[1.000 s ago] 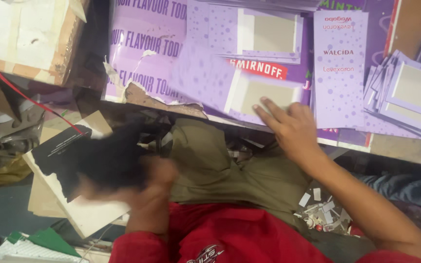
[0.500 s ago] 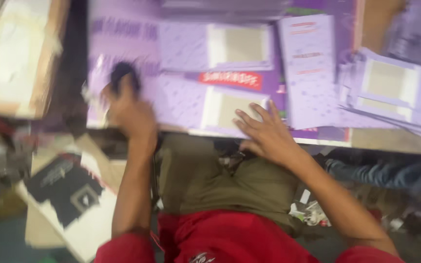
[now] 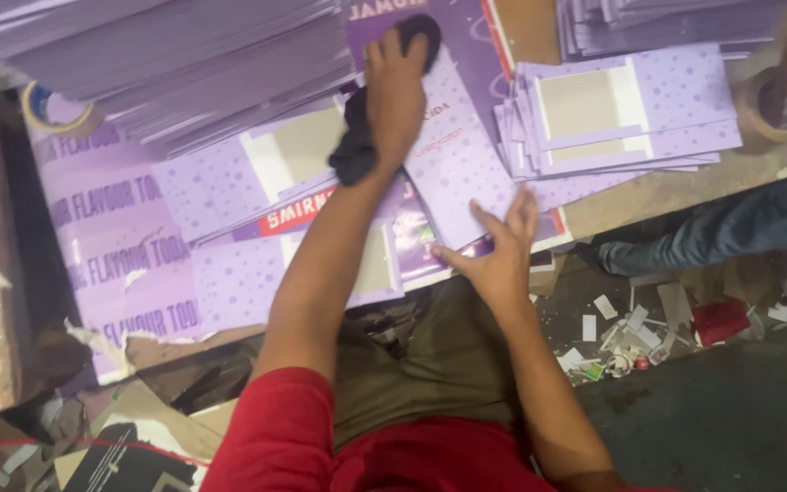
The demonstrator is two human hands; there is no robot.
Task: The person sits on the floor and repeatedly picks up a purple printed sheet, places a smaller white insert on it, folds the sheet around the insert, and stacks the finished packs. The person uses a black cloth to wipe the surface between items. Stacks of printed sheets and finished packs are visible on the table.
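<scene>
1. Head view showed us our left hand (image 3: 396, 91) pressed down on a dark cloth (image 3: 357, 146), fingers curled over its top edge and gripping it against a purple card panel (image 3: 457, 159).
2. The cloth bunched out below our left palm and hung along the wrist; a small dark part peeked out just beyond the fingertips (image 3: 421, 32).
3. Half a second before, that hand had been lower and further left, at the near edge of the purple sheets; we had since carried it and the cloth up and across onto the panel.
4. Our right hand (image 3: 498, 251) lay with fingers spread, holding nothing, its tips resting on the lower edge of the same panel, as it had half a second before.
5. Just beyond our right fingers sat a stack of purple window cards (image 3: 612, 114); beside our left fingers, to the left, a fanned pile of purple sheets (image 3: 157, 64) with a tape roll (image 3: 52, 114) at its edge.
6. Below both wrists a printed purple sheet (image 3: 120, 255) covered the wooden table (image 3: 676, 187).
</scene>
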